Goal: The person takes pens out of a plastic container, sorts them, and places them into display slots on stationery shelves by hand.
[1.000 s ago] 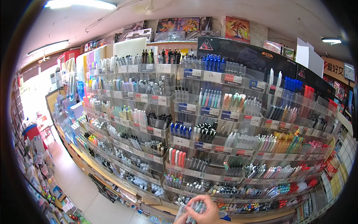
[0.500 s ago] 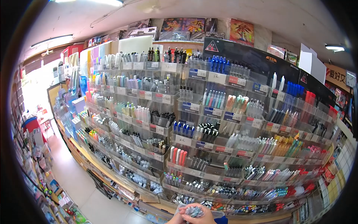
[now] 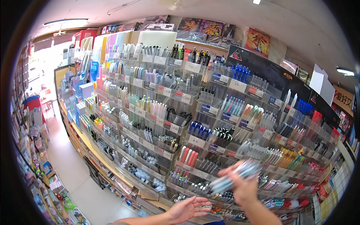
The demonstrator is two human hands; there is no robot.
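Note:
My right hand (image 3: pixel 243 187) is raised in front of the lower right racks, its fingers wrapped round a bundle of pens (image 3: pixel 234 176) that is smeared by motion. Lower and to the left, my left hand (image 3: pixel 189 209) is held palm up with its fingers apart and nothing in it. Behind both hands rises a tiered clear rack (image 3: pixel 198 173) full of pens. Red-and-white markers (image 3: pixel 188 156) stand in one compartment above my left hand. Part of a clear container (image 3: pixel 210 217) shows below my left hand's fingers.
Price labels (image 3: pixel 197 141) line the rack tiers. Boxed toys (image 3: pixel 210 28) sit on top. An aisle floor (image 3: pixel 75 176) runs along the left, with a goods-filled shelf (image 3: pixel 41 168) beyond it. A wire grid (image 3: pixel 337 180) stands at the far right.
My hands were together around the pens at the bottom. My right hand has moved up and right with the bundle, and my left hand has let go and opened. The view has tilted.

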